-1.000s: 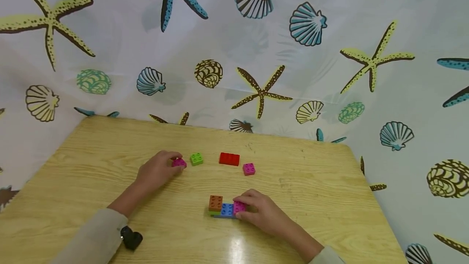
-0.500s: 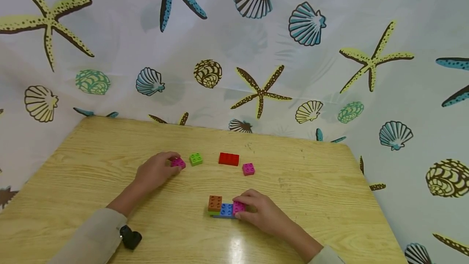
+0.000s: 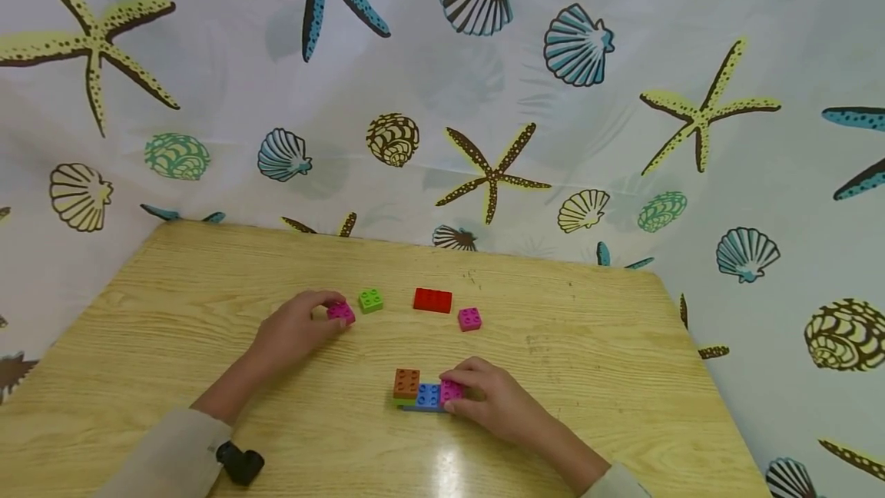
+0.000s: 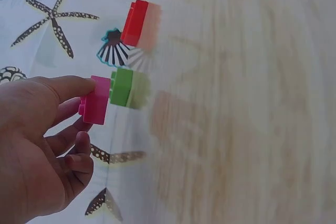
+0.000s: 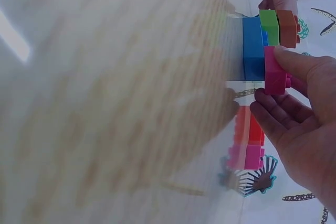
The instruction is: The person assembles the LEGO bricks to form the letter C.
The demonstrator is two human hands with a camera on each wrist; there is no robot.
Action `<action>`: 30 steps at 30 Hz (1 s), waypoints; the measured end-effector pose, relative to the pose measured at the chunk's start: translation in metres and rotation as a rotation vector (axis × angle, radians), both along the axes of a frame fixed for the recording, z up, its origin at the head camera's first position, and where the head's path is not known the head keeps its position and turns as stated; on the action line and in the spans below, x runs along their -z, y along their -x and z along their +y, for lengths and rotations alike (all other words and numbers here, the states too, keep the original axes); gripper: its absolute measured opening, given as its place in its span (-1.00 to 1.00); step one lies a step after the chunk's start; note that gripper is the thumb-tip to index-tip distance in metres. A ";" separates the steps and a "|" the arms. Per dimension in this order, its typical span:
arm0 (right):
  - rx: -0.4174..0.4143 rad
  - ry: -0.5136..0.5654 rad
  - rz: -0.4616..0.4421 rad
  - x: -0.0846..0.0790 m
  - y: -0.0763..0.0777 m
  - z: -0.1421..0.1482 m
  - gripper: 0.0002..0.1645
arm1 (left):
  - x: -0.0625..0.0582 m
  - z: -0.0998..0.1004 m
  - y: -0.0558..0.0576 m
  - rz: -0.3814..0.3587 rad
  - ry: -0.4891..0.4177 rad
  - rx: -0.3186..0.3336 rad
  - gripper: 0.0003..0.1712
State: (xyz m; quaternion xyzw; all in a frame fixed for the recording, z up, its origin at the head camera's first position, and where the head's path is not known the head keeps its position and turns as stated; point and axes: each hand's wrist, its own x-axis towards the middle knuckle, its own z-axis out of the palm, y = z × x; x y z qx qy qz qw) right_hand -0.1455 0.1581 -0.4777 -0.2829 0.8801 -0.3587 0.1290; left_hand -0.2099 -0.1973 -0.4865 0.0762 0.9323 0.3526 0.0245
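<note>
My left hand (image 3: 293, 329) pinches a pink toy building brick (image 3: 341, 313) between thumb and fingers, just left of a small green brick (image 3: 370, 300). In the left wrist view that pink brick (image 4: 96, 100) is held with its studs facing away from the tabletop. My right hand (image 3: 494, 398) grips another pink brick (image 3: 451, 391) at the right end of a long blue brick (image 3: 428, 395). On the blue brick's left end sits a green brick (image 5: 269, 27), topped by a brown one (image 3: 406, 382). The right fingertips partly cover the right-hand pink brick.
A red brick (image 3: 432, 300) and a loose pink brick (image 3: 469, 319) lie farther back on the wooden table (image 3: 594, 344). Behind the table hangs a white cloth (image 3: 387, 75) printed with shells and starfish. A small black device (image 3: 240, 463) is at the left sleeve.
My left hand has shifted slightly nearer and to the right with its pink brick. The right hand and the blue brick stack have stayed in place.
</note>
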 end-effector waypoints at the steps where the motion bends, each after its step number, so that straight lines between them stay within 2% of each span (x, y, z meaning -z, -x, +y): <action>1: 0.000 0.001 0.000 0.000 0.000 0.000 -0.53 | -0.001 0.001 -0.003 -0.008 -0.021 0.004 -0.36; 5: -0.003 0.001 0.001 0.000 0.001 -0.001 -0.53 | -0.009 0.008 -0.013 -0.034 -0.086 0.030 -0.41; 10: -0.006 -0.006 0.002 0.000 0.001 -0.001 -0.53 | -0.020 0.021 -0.025 -0.044 -0.113 0.050 -0.47; 15: -0.005 -0.013 -0.001 0.000 0.001 -0.001 -0.52 | -0.031 0.033 -0.035 -0.027 -0.114 0.076 -0.53; 21: -0.004 -0.005 0.004 0.000 0.001 -0.001 -0.52 | -0.043 0.049 -0.047 -0.020 -0.094 0.137 -0.57; 26: -0.004 -0.001 0.014 0.000 0.001 -0.001 -0.53 | -0.047 0.060 -0.055 -0.010 -0.074 0.193 -0.60; 30: -0.006 0.000 0.015 0.000 0.001 -0.001 -0.53 | -0.048 0.067 -0.060 -0.031 -0.087 0.221 -0.61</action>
